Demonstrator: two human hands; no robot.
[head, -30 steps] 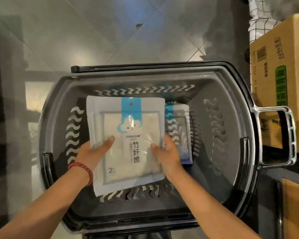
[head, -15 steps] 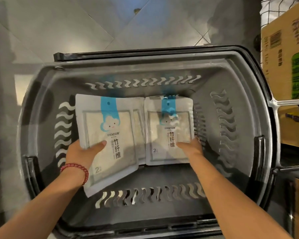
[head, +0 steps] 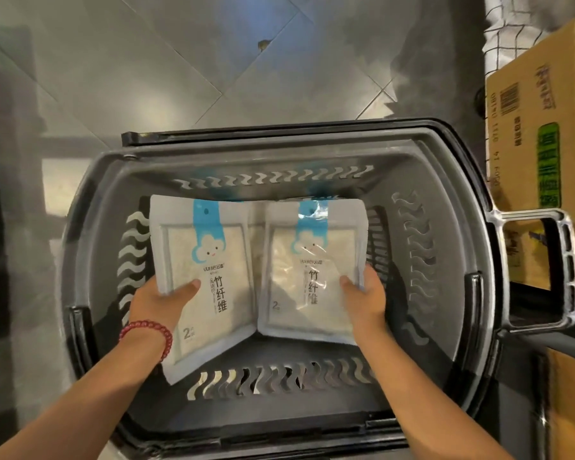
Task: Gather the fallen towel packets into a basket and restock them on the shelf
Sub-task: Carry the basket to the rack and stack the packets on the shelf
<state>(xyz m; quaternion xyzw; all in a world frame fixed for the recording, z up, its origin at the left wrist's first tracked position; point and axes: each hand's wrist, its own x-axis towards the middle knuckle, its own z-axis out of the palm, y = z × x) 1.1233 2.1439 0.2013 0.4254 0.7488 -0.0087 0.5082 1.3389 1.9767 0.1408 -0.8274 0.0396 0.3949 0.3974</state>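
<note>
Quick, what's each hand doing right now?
Left hand: grips the left towel packet.
Right hand: grips the right towel packet.

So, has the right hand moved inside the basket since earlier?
Yes. The right hand went rightward, from the basket middle toward its slotted right wall, gripping the right packet.

Right hand [head: 367,302] off first packet [head: 210,280], onto second packet [head: 312,277].
</note>
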